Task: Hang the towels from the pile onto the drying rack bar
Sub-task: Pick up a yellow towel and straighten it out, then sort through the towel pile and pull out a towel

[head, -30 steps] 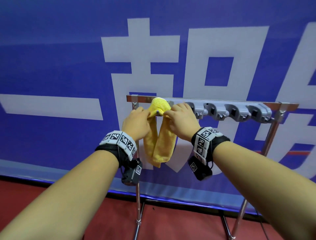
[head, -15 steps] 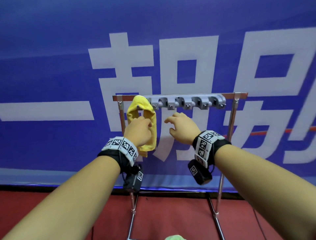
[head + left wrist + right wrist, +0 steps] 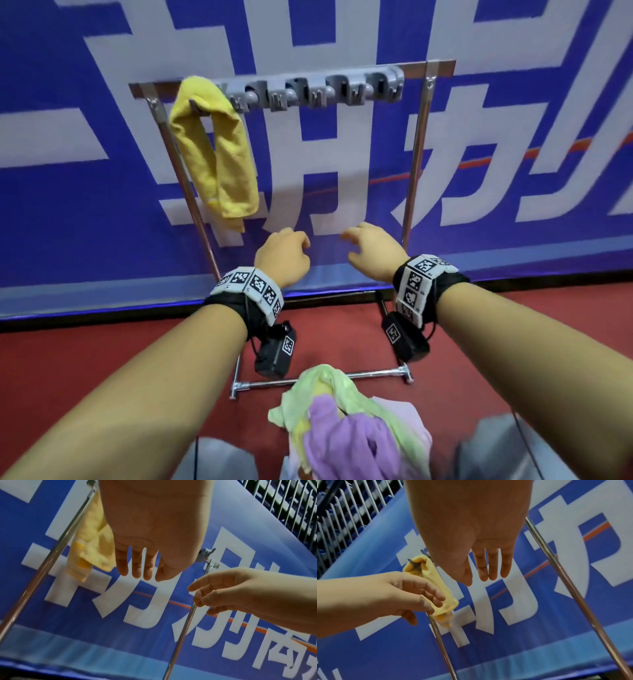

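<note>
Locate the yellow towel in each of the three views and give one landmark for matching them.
Head: the yellow towel hangs at the rack's upper left, draped over the top bar.
Left wrist: yellow towel at upper left, beside the rack's slanting pole, partly behind the left hand.
Right wrist: yellow towel left of centre, partly behind the left hand.
Shared landmark: the blue banner with white characters.
</note>
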Tool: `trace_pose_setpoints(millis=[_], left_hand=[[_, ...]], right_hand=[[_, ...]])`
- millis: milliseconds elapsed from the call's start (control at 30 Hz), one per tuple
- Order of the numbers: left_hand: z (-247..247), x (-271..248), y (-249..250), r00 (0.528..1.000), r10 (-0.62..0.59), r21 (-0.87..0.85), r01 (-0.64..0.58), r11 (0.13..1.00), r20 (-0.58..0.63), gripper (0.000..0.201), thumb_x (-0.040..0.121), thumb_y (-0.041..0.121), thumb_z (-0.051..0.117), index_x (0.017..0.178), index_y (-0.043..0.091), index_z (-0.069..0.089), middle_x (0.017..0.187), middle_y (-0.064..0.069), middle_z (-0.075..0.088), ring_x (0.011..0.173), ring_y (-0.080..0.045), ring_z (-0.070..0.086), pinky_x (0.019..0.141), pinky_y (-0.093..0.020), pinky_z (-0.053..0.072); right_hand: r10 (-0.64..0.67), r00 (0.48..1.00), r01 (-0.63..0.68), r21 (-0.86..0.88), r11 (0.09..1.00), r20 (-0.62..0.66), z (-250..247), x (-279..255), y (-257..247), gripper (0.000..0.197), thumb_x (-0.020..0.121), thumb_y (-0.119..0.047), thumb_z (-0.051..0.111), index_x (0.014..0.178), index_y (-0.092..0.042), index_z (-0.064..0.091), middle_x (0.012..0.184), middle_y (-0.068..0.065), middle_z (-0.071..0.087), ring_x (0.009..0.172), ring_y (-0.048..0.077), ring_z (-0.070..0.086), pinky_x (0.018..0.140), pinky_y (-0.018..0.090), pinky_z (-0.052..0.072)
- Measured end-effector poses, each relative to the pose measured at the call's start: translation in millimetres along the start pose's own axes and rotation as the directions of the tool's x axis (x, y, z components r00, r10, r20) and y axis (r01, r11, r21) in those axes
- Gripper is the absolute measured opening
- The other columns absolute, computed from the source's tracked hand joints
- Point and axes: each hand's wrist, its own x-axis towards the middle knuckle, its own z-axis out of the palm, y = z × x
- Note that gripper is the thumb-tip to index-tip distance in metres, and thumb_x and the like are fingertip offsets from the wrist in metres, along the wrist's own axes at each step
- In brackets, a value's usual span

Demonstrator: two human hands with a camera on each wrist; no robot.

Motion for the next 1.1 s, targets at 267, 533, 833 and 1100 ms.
trace_pose_setpoints(millis=[267, 533, 833, 1100], left_hand=[[116.4, 0.4, -16.8, 0.981, -0.074, -0.060, 0.086, 0.994, 0.179, 0.031, 0.086, 0.015, 0.055, 0.114, 0.022, 0.064, 0.120, -0.002, 0.058, 0.115, -0.027, 0.054, 0.095, -0.042, 0.048], [242.2, -7.2, -60.3, 0.906, -0.194, -0.074, 0.238, 0.968, 0.375, 0.031, 0.082, 0.014, 0.056, 0.106, 0.029, 0.068, 0.119, 0.000, 0.060, 0.111, -0.026, 0.059, 0.096, -0.038, 0.048], [369.8, -33.6, -112.3, 0.755, -0.274, -0.084, 0.398, 0.914, 0.595, 0.034, 0.083, 0.008, 0.056, 0.112, 0.021, 0.069, 0.122, -0.006, 0.066, 0.113, -0.027, 0.061, 0.096, -0.030, 0.047], [449.6, -78.7, -133.4, 0.571, -0.292, -0.033, 0.490, 0.871, 0.767, 0.032, 0.086, 0.014, 0.058, 0.117, 0.021, 0.066, 0.125, -0.005, 0.064, 0.115, -0.025, 0.059, 0.098, -0.027, 0.045]], right_hand=[[0.119, 0.979, -0.126, 0.032, 0.991, 0.166, 99.6, -10.9, 67.6, 0.044, 0.085, -0.013, 0.054, 0.128, -0.017, 0.059, 0.117, 0.011, 0.057, 0.114, 0.030, 0.055, 0.097, 0.037, 0.045], [0.187, 0.903, -0.224, 0.051, 0.973, 0.387, 213.4, -5.9, 120.7, 0.045, 0.084, -0.012, 0.057, 0.128, -0.017, 0.060, 0.118, 0.011, 0.059, 0.113, 0.028, 0.056, 0.097, 0.029, 0.040], [0.269, 0.713, -0.350, -0.004, 0.937, 0.648, 344.8, -22.1, 165.9, 0.040, 0.085, -0.015, 0.054, 0.124, -0.019, 0.062, 0.118, 0.005, 0.068, 0.110, 0.026, 0.062, 0.089, 0.027, 0.044], [0.234, 0.504, -0.339, -0.058, 0.939, 0.831, 427.9, -62.5, 190.0, 0.039, 0.088, -0.022, 0.058, 0.126, -0.018, 0.064, 0.125, 0.007, 0.066, 0.116, 0.028, 0.059, 0.099, 0.033, 0.045]])
